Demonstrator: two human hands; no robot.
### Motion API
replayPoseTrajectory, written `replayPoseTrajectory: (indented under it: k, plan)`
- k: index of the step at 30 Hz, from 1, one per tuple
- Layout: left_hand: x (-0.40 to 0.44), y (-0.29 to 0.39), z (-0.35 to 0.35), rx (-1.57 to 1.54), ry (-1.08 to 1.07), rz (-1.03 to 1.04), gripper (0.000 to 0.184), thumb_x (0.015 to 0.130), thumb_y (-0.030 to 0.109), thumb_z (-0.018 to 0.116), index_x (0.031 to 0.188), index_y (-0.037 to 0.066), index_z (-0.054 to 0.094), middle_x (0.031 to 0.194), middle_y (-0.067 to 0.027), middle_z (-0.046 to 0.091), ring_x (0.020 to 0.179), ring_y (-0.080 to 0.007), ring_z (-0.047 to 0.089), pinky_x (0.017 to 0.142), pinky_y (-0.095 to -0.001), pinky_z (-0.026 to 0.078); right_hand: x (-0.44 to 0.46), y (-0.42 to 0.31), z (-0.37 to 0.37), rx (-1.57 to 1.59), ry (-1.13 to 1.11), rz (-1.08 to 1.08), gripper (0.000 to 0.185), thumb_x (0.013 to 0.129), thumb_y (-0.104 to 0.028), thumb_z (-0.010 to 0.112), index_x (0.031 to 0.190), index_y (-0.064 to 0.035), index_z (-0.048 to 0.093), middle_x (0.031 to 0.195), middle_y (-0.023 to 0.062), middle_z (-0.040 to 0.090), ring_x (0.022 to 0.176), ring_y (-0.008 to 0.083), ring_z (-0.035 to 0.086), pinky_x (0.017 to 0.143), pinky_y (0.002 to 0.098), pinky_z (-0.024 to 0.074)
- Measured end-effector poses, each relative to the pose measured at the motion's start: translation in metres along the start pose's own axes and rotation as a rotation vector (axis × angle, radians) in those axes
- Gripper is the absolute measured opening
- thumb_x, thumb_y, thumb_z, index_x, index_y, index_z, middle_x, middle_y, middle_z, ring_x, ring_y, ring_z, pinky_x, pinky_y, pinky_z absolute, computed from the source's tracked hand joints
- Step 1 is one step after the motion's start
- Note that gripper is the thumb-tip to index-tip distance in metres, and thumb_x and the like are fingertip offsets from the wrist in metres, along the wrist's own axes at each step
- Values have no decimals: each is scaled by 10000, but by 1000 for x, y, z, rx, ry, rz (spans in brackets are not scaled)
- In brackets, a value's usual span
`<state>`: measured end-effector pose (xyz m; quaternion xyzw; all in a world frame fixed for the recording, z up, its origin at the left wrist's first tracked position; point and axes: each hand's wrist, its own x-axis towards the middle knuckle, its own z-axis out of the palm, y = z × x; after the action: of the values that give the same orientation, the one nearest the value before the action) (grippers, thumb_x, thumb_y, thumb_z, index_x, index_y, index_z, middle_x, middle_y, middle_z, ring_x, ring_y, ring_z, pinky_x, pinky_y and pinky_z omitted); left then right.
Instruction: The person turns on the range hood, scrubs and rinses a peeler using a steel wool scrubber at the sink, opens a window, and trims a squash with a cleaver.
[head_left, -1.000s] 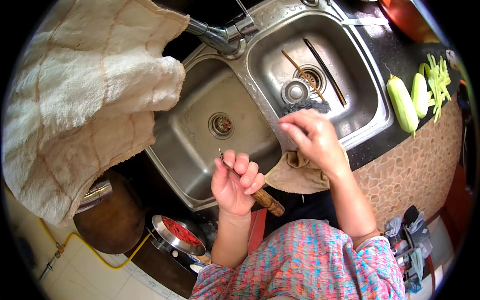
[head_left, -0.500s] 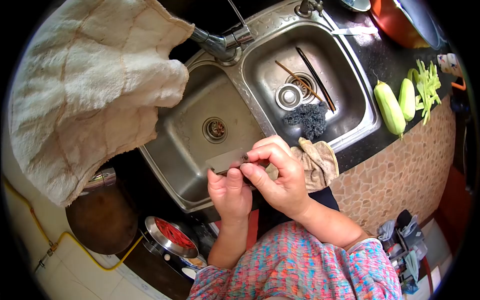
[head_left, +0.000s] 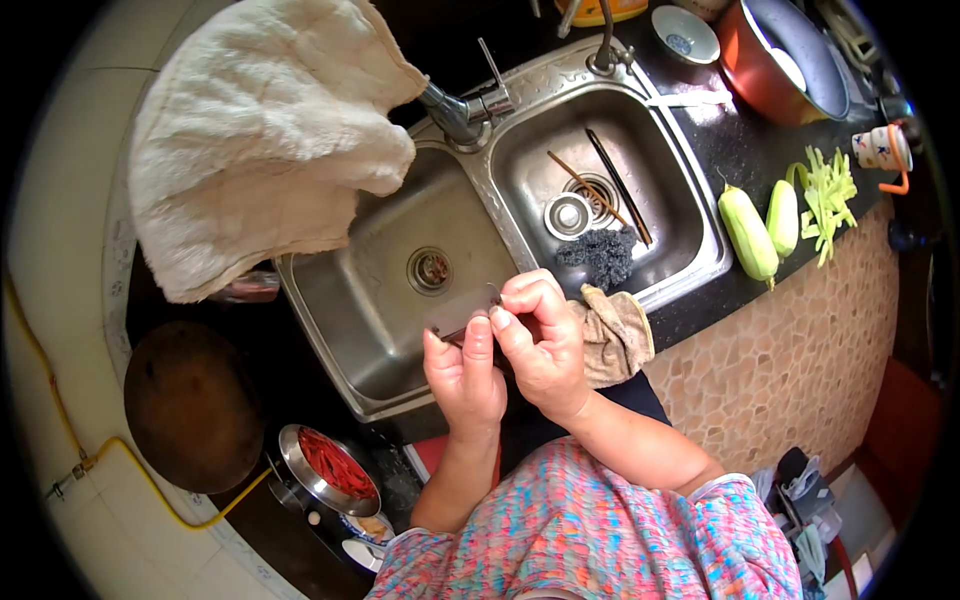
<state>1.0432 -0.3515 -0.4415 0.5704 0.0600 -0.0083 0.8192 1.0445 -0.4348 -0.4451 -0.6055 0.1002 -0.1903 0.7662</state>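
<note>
Okay, head view: left hand (head_left: 465,375) and right hand (head_left: 545,345) met at the steel sink's left basin (head_left: 370,290), both pinched on a thin blade (head_left: 456,322), mostly finger-hidden, at 12 o'clock from the left palm. Cloth (head_left: 618,338) lay at 3 o'clock, black scrubber (head_left: 600,257) 1 o'clock, peeled gourd (head_left: 748,235) 2 o'clock.

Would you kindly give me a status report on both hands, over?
Right hand pinching small dark item, mostly hidden. Left hand close alongside, grip unclear. Tan cloth nearby, not visibly blocking either.
</note>
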Motion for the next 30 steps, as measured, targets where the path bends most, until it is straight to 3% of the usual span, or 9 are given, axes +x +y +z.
replayPoseTrajectory:
  k: [3,6,7,12,22,24,26,27,30]
  plan:
    - [4,10,2,61,-1,50,185,951,118,521,1106,18,516,998,-83,625,792,-141,614,724,-263,513,4,-10,2,-71,-61,-31,94,833,-34,619,877,8,547,875,103,547,736,158,528,632,262,440]
    - [8,22,6,-6,64,27,188,953,131,522,1105,21,533,996,-79,634,815,-132,621,734,-252,513,7,-13,4,-7,-142,-2,97,839,-33,617,904,25,573,900,113,570,768,171,552,653,264,452]
    - [9,27,4,-39,69,-29,191,956,141,517,1103,23,543,997,-78,640,824,-127,623,737,-249,512,8,-17,3,32,-188,118,134,839,-38,620,948,38,604,931,119,589,803,183,572,685,263,467]
    - [14,36,-1,-114,76,-156,224,966,177,500,1123,29,559,1013,-83,652,844,-132,635,743,-248,513,18,-12,3,13,-270,107,190,837,-49,623,1003,43,622,958,131,605,865,202,596,750,279,486]
    - [13,49,-1,-140,-27,-381,333,961,156,466,1223,-50,477,1114,-178,605,1019,-248,597,907,-343,467,26,-15,3,237,-175,455,168,891,-62,589,1003,63,600,899,88,609,687,103,605,616,218,493]
    - [8,45,-9,-82,-46,-401,403,963,219,475,1252,-59,441,1094,-195,605,973,-265,612,880,-356,480,29,-17,-5,280,-162,686,173,906,-77,578,1016,56,593,870,70,629,645,68,581,583,203,485]
    - [0,35,-25,-119,-241,-637,399,979,215,454,1296,-25,429,1031,-155,618,914,-229,621,830,-348,495,26,1,-7,285,-84,595,209,910,-112,587,1055,39,591,862,44,630,677,50,563,572,190,477]
    - [-3,33,-22,-83,-300,-653,424,984,264,450,1299,-19,430,955,-119,611,832,-183,615,762,-304,507,29,1,-12,315,-109,623,214,912,-117,587,1058,39,592,880,42,629,712,57,568,595,195,483]
    - [-13,25,-20,9,-212,-539,433,987,323,428,1274,-2,437,864,-126,585,699,-179,572,649,-276,491,31,-1,-23,380,-167,635,236,917,-123,580,1089,39,589,912,38,627,773,69,576,655,209,494]
